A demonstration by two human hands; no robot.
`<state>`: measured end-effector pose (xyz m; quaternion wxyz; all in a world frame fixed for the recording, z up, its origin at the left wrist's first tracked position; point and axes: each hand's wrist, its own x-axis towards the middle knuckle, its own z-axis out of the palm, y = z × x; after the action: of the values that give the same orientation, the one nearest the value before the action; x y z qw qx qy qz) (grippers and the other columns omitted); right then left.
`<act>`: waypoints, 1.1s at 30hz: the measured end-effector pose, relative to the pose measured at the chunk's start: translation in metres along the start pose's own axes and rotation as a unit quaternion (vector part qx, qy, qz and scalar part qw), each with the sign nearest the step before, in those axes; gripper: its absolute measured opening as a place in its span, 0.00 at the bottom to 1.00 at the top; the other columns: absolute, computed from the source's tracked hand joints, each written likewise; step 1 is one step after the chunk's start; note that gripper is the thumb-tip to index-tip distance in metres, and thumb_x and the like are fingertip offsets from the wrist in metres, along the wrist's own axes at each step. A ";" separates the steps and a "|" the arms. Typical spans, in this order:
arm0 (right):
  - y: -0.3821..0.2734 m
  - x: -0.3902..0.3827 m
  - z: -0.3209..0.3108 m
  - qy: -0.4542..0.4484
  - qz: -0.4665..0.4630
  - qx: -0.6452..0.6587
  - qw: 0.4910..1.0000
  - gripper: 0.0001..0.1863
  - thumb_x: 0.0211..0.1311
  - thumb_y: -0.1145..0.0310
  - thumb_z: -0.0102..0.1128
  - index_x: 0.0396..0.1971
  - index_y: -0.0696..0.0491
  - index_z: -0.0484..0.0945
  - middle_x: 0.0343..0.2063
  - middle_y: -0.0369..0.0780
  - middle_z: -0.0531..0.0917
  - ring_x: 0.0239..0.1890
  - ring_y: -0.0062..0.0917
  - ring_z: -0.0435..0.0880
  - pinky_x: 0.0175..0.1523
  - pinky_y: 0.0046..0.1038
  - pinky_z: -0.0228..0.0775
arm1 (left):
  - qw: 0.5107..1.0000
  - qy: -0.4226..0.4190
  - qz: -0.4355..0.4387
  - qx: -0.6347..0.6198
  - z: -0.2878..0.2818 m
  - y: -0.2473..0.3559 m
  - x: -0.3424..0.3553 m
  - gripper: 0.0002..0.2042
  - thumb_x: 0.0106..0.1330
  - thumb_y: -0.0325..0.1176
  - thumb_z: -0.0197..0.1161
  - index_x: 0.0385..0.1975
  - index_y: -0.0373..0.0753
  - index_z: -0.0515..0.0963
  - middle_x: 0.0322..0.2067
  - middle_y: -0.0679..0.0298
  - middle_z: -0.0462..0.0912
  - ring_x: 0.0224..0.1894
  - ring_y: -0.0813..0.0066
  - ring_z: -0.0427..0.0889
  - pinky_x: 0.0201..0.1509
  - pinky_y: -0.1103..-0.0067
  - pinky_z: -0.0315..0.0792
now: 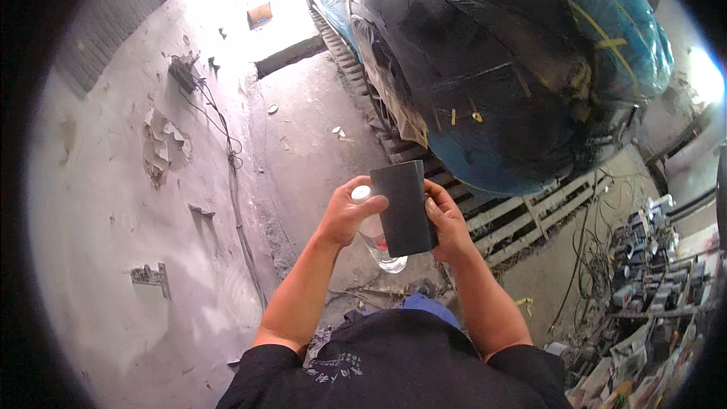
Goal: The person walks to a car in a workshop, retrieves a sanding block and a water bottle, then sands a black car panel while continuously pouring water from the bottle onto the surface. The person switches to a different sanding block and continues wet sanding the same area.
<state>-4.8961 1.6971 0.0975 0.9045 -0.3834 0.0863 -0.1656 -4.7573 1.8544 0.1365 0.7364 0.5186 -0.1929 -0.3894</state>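
Observation:
In front of my body I hold a dark grey rectangular sheet (405, 212) that looks like sandpaper. My right hand (448, 226) is closed on its right edge, fingers behind and thumb at the side. With its thumb on the sheet's left edge, my left hand (350, 212) also grips a clear plastic bottle (391, 263) with a white cap (361, 193). The bottle tilts, its base toward me, and the sheet and my hand hide part of its middle.
Ahead to the right stands a dark car body (477, 45) partly wrapped in blue film (644, 38), above a slatted floor grating (530, 220). A peeling pale wall (151, 204) with hanging cables (231, 155) runs along the left. Cluttered shelves (651, 295) stand at the right.

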 end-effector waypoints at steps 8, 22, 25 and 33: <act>-0.024 0.113 -0.029 0.019 -0.169 -0.192 0.966 0.31 0.68 0.75 0.60 0.69 0.50 0.61 0.51 0.38 0.74 0.47 0.20 0.75 0.57 0.26 0.71 | 0.999 0.033 0.012 -0.025 -0.009 0.016 0.094 0.21 0.59 0.27 0.72 0.52 0.31 0.76 0.41 0.61 0.84 0.40 0.77 0.83 0.46 0.80 0.77; -0.016 0.276 0.007 0.154 -0.168 -0.367 0.902 0.19 0.74 0.69 0.53 0.62 0.53 0.70 0.49 0.44 0.84 0.50 0.26 0.83 0.55 0.29 0.74 | 0.997 -0.068 -0.023 -0.016 -0.110 0.057 0.280 0.21 0.55 0.30 0.74 0.48 0.32 0.76 0.40 0.63 0.83 0.40 0.77 0.82 0.47 0.79 0.75; -0.018 0.300 0.023 0.208 -0.206 -0.411 0.863 0.18 0.74 0.70 0.53 0.60 0.54 0.71 0.48 0.46 0.85 0.50 0.33 0.85 0.55 0.32 0.75 | 0.993 -0.120 -0.018 0.003 -0.122 0.075 0.310 0.21 0.55 0.31 0.76 0.47 0.34 0.76 0.40 0.65 0.83 0.41 0.79 0.81 0.49 0.81 0.74; -0.036 0.341 0.028 0.294 -0.261 -0.469 0.791 0.16 0.75 0.71 0.49 0.59 0.55 0.73 0.48 0.48 0.84 0.53 0.33 0.84 0.57 0.32 0.74 | 0.984 -0.174 0.011 0.044 -0.115 0.088 0.371 0.27 0.53 0.33 0.79 0.51 0.35 0.75 0.43 0.66 0.82 0.43 0.78 0.80 0.51 0.80 0.73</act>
<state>-4.5794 1.5677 0.1328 0.4669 -0.7011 0.3120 -0.4395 -4.4146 1.6521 0.1283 0.6719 0.4727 -0.3411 -0.4568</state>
